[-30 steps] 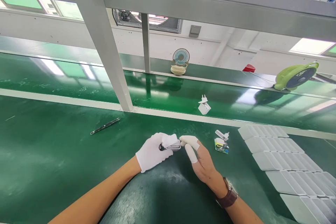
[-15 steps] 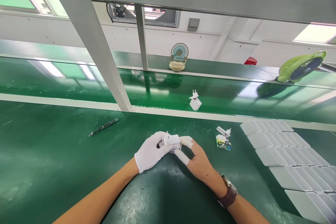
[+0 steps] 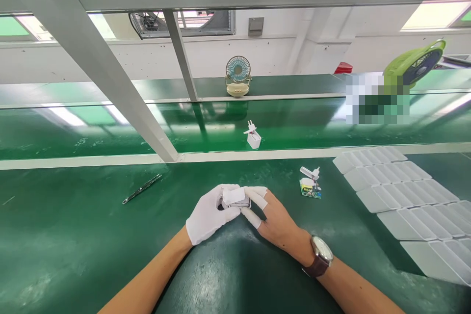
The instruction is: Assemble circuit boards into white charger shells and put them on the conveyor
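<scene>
A white plastic charger housing (image 3: pixel 237 198) is held just above the green bench, between my two hands. My left hand (image 3: pixel 210 213), in a white glove, is closed round its left side with fingers behind and thumb in front. With white finger cots on its fingertips, my right hand (image 3: pixel 270 216) pinches the housing's right end. A flat white cover piece lies over the top of the housing; its inside is mostly hidden. Right of my hands rests a green circuit board (image 3: pixel 311 190) with a white plug part (image 3: pixel 310 172) beside it.
Tweezers (image 3: pixel 142 189) lie to the left. Several clear plastic trays (image 3: pixel 401 206) overlap at the right. Beyond the pale bench rail (image 3: pixel 257 155) stands another white charger (image 3: pixel 253 136) with its pins up. A slanted metal post (image 3: pixel 121 93) rises at left; two fans, one green (image 3: pixel 412 66), stand further back.
The white cover piece now lies flatter over the housing, and my right fingers have closed in on its end. My view has turned slightly, shifting the background.
</scene>
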### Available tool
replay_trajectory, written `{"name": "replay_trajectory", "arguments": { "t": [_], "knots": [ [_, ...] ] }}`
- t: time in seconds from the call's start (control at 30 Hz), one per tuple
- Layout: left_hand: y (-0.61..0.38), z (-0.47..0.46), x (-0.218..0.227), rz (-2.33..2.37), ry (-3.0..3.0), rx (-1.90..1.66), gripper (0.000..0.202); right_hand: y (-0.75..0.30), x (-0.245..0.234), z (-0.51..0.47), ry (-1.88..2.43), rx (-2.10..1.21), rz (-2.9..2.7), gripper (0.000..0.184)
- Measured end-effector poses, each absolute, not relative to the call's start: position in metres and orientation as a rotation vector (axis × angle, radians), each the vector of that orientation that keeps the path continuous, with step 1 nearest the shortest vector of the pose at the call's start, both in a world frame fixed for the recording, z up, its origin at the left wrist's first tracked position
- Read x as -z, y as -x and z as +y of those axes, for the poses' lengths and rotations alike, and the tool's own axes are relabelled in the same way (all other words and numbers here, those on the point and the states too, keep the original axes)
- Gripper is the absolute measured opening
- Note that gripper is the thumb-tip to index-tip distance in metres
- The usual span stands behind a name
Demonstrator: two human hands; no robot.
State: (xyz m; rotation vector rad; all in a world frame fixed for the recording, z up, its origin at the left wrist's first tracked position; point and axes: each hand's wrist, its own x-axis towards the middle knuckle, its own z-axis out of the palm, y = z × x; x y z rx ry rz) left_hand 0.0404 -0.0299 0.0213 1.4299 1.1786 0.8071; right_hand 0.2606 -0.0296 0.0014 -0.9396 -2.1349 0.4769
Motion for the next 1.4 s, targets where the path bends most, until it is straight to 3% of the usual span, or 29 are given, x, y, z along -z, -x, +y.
{"name": "replay_trajectory", "arguments": {
  "t": [0.13,0.3,0.47,0.63,0.8,1.13,1.4],
  "knots": [
    [-0.04,-0.031,-0.015,1.205,-1.425,-0.929,0.055,-0.26,-0.007,-0.03,0.921,-0.505,-2.183,0.048],
    [-0.04,-0.031,-0.019,1.156,-1.385,-0.982,0.04,-0.257,-0.009,-0.031,0.955,-0.691,-2.077,0.042],
    [-0.045,-0.029,-0.024,1.153,-1.287,-0.953,0.032,-0.256,-0.006,-0.03,0.936,-0.8,-1.998,0.048],
    [-0.045,-0.027,-0.024,1.167,-1.292,-0.911,0.034,-0.257,-0.002,-0.031,0.949,-0.507,-2.067,0.05],
    [-0.046,-0.027,-0.027,1.184,-1.302,-0.898,0.034,-0.258,0.003,-0.032,0.865,-0.159,-2.148,0.04],
    [-0.049,-0.023,-0.021,1.14,-1.133,-0.862,0.042,-0.257,-0.002,-0.032,0.827,-0.064,-2.251,0.035],
    [-0.049,-0.028,-0.032,1.435,-1.44,-0.82,0.047,-0.261,0.0,-0.035,0.848,-0.009,-2.22,0.049]
  ]
}}
